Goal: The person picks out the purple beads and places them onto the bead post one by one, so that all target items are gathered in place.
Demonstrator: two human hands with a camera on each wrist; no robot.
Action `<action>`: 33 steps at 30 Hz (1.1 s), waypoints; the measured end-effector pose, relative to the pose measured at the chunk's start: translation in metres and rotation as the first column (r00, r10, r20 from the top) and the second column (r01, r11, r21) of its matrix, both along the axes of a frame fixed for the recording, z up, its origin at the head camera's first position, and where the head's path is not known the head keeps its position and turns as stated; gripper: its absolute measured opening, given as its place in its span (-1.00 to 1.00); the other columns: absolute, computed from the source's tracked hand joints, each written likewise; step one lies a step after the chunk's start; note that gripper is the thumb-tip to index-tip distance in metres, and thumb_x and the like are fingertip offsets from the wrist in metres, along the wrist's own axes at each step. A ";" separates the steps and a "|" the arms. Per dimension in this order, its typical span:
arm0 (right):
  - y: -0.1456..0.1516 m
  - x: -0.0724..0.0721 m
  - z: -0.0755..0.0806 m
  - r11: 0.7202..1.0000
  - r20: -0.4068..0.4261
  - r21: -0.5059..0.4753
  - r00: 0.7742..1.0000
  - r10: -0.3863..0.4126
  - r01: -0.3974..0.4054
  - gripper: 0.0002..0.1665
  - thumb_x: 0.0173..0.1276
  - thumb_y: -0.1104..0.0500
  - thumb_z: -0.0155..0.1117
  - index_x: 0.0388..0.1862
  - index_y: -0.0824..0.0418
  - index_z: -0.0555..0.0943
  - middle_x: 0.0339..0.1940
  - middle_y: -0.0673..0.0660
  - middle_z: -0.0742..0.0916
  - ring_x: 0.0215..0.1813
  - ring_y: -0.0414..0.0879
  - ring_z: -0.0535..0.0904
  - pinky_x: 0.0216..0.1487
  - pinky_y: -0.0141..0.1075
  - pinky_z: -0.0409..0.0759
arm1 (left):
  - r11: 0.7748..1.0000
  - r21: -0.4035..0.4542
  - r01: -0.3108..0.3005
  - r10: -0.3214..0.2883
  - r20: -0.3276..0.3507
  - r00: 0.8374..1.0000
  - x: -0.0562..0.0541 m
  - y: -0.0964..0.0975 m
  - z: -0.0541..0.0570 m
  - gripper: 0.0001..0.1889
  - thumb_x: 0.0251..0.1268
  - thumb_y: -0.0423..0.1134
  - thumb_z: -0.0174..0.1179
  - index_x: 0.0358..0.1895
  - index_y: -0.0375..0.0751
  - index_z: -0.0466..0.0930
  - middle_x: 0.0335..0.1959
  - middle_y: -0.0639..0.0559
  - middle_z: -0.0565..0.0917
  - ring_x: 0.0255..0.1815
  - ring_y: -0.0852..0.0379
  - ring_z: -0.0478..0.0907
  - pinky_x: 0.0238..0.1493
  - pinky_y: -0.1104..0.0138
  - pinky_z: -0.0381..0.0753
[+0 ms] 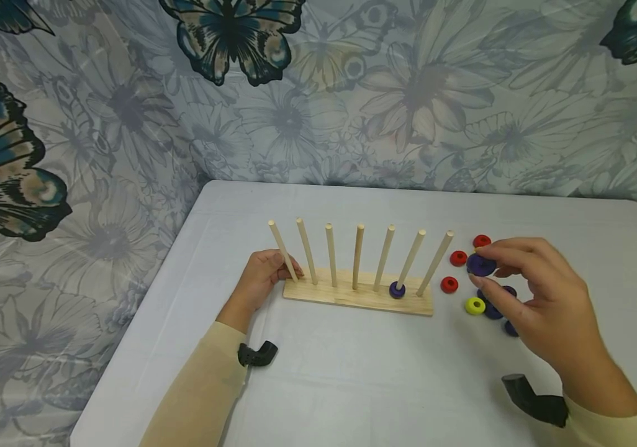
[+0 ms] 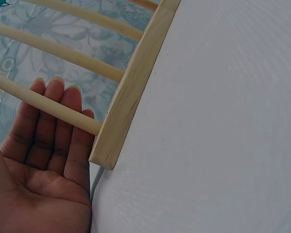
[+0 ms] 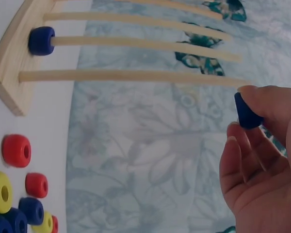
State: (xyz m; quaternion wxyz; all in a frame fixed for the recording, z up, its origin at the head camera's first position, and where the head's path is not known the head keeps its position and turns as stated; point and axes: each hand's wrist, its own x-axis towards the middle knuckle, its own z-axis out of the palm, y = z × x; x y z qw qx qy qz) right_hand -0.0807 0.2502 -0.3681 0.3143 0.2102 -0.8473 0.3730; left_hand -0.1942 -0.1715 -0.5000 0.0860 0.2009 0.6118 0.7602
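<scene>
A wooden stand (image 1: 318, 293) with a row of several upright pegs sits on the table. One blue bead (image 1: 397, 290) is on the second peg from the right, down at the base. At the stand's left end is my left hand (image 1: 262, 277), its nearly straight fingers (image 2: 53, 109) behind the end peg (image 2: 63, 111). My right hand (image 1: 555, 310) pinches another blue bead (image 1: 481, 266) between thumb and fingertips. It holds this bead (image 3: 247, 112) near the tip of the rightmost peg (image 3: 136, 76) in the right wrist view.
Loose beads lie right of the stand: red beads such as this one (image 1: 449, 285), a yellow bead (image 1: 475, 305) and several blue ones (image 3: 31, 210), partly hidden under my right hand. Behind the white table (image 1: 352, 385) hangs a cloth (image 1: 318, 136) with flowers and butterflies.
</scene>
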 end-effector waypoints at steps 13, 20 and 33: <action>-0.019 0.011 0.014 0.998 -0.064 0.009 0.996 0.057 -0.057 -0.13 0.60 -0.38 0.27 -0.09 0.50 0.76 -0.09 0.34 0.73 0.04 -0.35 0.56 0.06 -0.61 0.48 | 1.000 -0.014 0.004 -0.004 -0.003 1.000 0.000 -0.002 0.002 -0.33 0.37 0.40 0.31 -0.23 -0.26 0.83 -0.27 -0.04 0.83 -0.19 0.10 0.80 -0.09 0.28 0.79; -0.027 0.011 0.015 0.994 -0.099 -0.019 0.990 0.102 -0.105 -0.18 0.61 -0.33 0.32 -0.11 0.50 0.77 -0.12 0.36 0.73 0.16 -0.31 0.59 0.14 -0.61 0.51 | 1.000 -0.018 0.006 -0.006 0.000 1.000 0.000 -0.003 0.002 -0.02 0.38 0.39 0.31 -0.15 -0.80 0.58 -0.27 -0.03 0.82 -0.19 0.10 0.80 -0.09 0.28 0.79; -0.038 0.000 0.027 0.991 -0.164 -0.049 0.980 0.112 -0.121 -0.21 0.62 -0.30 0.34 -0.13 0.51 0.76 -0.16 0.38 0.73 0.11 -0.33 0.60 0.19 -0.56 0.52 | 1.000 -0.025 -0.013 0.013 0.020 1.000 0.002 0.000 0.005 0.00 0.34 0.41 0.31 -0.14 -0.79 0.58 -0.27 -0.03 0.82 -0.20 0.11 0.80 -0.09 0.29 0.79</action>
